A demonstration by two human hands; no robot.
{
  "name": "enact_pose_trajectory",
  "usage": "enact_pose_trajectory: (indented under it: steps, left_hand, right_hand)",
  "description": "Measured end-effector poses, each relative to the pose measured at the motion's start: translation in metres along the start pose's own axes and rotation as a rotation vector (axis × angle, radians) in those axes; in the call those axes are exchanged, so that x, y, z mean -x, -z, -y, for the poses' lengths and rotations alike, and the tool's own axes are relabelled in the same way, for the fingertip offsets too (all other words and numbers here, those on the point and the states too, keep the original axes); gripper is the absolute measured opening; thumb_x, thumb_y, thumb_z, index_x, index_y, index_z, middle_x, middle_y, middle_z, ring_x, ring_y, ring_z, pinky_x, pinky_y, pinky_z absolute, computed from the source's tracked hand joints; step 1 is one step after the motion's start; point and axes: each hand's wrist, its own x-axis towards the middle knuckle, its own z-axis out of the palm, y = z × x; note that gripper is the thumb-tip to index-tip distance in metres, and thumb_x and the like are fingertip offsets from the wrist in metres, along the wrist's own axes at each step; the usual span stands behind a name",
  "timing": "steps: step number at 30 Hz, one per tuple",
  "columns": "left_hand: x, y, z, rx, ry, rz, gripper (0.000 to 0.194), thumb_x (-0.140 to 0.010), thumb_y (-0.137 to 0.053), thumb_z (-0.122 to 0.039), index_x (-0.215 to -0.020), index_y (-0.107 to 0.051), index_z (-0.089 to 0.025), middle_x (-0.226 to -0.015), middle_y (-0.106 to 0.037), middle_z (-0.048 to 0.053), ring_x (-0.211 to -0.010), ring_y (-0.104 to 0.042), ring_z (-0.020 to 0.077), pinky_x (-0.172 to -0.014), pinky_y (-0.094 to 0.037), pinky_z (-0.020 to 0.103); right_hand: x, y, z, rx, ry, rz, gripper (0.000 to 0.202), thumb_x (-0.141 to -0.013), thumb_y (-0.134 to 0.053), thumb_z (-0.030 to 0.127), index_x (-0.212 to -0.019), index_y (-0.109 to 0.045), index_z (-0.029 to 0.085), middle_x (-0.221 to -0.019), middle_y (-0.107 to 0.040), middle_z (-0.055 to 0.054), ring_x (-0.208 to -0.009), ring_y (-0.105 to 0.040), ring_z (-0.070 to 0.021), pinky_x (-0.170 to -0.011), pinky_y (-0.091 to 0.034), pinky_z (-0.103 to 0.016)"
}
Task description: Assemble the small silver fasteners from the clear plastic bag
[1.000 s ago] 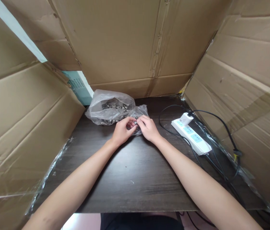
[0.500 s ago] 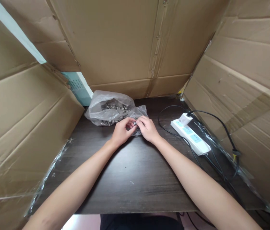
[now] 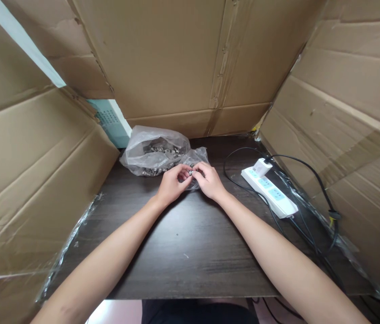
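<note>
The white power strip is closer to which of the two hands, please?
Right: the right hand is to the left of the white power strip, apart from it; the left hand is farther away, beyond the right hand.

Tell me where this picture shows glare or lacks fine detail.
Head view: pale glare spreads over the dark brown wood-grain tabletop; head view: the small silvery metal piece between the bare left hand and bare right hand shows too little detail to identify.

Bare hands (image 3: 171,185), bare forearms (image 3: 115,251), small faint mark (image 3: 68,310) on the left one, dark clothing (image 3: 203,315) at the lap
</note>
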Motion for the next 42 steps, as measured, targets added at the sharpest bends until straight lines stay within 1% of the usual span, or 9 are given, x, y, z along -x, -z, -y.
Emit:
enact_pose_trajectory:
  steps: [5,11,15,17,23,29,32,39,42]
  left_hand:
    - [0.0,-0.0004,0.0003,0.0,0.004,-0.005,0.016,-0.086,-0.07,-0.016,-0.102,-0.067,-0.017,-0.081,-0.069,0.001,-0.07,-0.065,0.0132,-0.069,-0.055,0.025]
    - [0.0004,0.0,-0.0004,0.005,0.001,0.003,0.016,-0.088,-0.07,-0.018,-0.104,-0.067,-0.017,-0.081,-0.069,0.001,-0.071,-0.064,0.0129,-0.07,-0.054,0.024]
    - [0.0004,0.0001,-0.0006,0.006,0.018,0.007,0.016,-0.087,-0.069,-0.018,-0.103,-0.068,-0.017,-0.082,-0.069,0.001,-0.072,-0.065,0.0133,-0.07,-0.055,0.025]
    - [0.0004,-0.0001,-0.0004,0.007,0.019,0.005,0.017,-0.086,-0.069,-0.017,-0.103,-0.067,-0.017,-0.082,-0.069,0.001,-0.072,-0.065,0.0134,-0.07,-0.055,0.025]
    - [0.0003,-0.0006,0.0008,0.007,0.007,-0.005,0.017,-0.086,-0.069,-0.016,-0.103,-0.067,-0.017,-0.081,-0.069,0.001,-0.071,-0.065,0.0132,-0.07,-0.055,0.025]
    - [0.0001,-0.0001,0.0,0.017,0.009,0.01,0.017,-0.088,-0.07,-0.019,-0.104,-0.067,-0.017,-0.082,-0.069,0.001,-0.072,-0.065,0.013,-0.07,-0.054,0.025]
    - [0.0001,0.0004,-0.001,0.013,0.014,0.01,0.016,-0.087,-0.069,-0.018,-0.103,-0.068,-0.017,-0.082,-0.069,0.001,-0.072,-0.065,0.0132,-0.071,-0.055,0.025]
    - [0.0004,-0.0001,-0.0003,0.012,-0.009,-0.004,0.017,-0.086,-0.069,-0.015,-0.103,-0.067,-0.017,-0.081,-0.069,0.001,-0.072,-0.065,0.0127,-0.071,-0.054,0.024]
    - [0.0004,-0.0004,0.0,0.012,-0.005,-0.008,0.016,-0.086,-0.069,-0.017,-0.102,-0.067,-0.016,-0.081,-0.068,0.0,-0.071,-0.064,0.0125,-0.07,-0.054,0.024]
  right_hand:
    - [0.0003,-0.0006,0.0019,0.025,0.001,0.008,0.034,-0.1,-0.042,0.034,-0.072,-0.058,0.022,-0.082,-0.062,-0.004,-0.086,-0.059,-0.0198,-0.082,-0.043,-0.033]
    - [0.0011,0.0011,0.0019,-0.022,-0.025,0.006,0.012,-0.09,-0.05,0.024,-0.085,-0.061,0.023,-0.092,-0.069,-0.003,-0.091,-0.061,-0.021,-0.084,-0.042,-0.034]
    - [0.0007,0.0008,-0.0012,-0.018,-0.012,0.002,0.006,-0.082,-0.053,0.02,-0.083,-0.059,0.023,-0.091,-0.068,-0.002,-0.089,-0.06,-0.0206,-0.082,-0.042,-0.033]
    - [0.0004,0.0001,-0.0022,-0.003,0.001,0.002,0.006,-0.084,-0.053,0.021,-0.081,-0.058,0.023,-0.089,-0.068,-0.003,-0.089,-0.06,-0.0207,-0.082,-0.042,-0.033]
    - [0.0003,-0.0012,0.0002,0.061,-0.004,0.016,0.034,-0.1,-0.041,0.033,-0.072,-0.056,0.023,-0.084,-0.064,-0.005,-0.088,-0.059,-0.0208,-0.082,-0.04,-0.034]
    - [0.0008,0.0012,0.0007,0.01,-0.029,0.017,0.011,-0.09,-0.05,0.024,-0.085,-0.06,0.024,-0.091,-0.069,-0.003,-0.091,-0.06,-0.0215,-0.085,-0.04,-0.034]
    - [0.0007,0.0013,-0.0001,0.008,-0.022,0.009,0.006,-0.085,-0.053,0.021,-0.083,-0.059,0.023,-0.089,-0.068,-0.003,-0.089,-0.06,-0.0213,-0.083,-0.041,-0.034]
    - [0.0007,-0.0004,0.0018,0.054,0.001,0.019,0.034,-0.1,-0.041,0.033,-0.073,-0.058,0.022,-0.085,-0.064,-0.005,-0.089,-0.059,-0.0206,-0.084,-0.041,-0.034]
    - [0.001,0.0001,0.0024,0.048,-0.019,0.018,0.027,-0.098,-0.044,0.031,-0.078,-0.06,0.022,-0.087,-0.066,-0.004,-0.092,-0.06,-0.0212,-0.085,-0.039,-0.035]
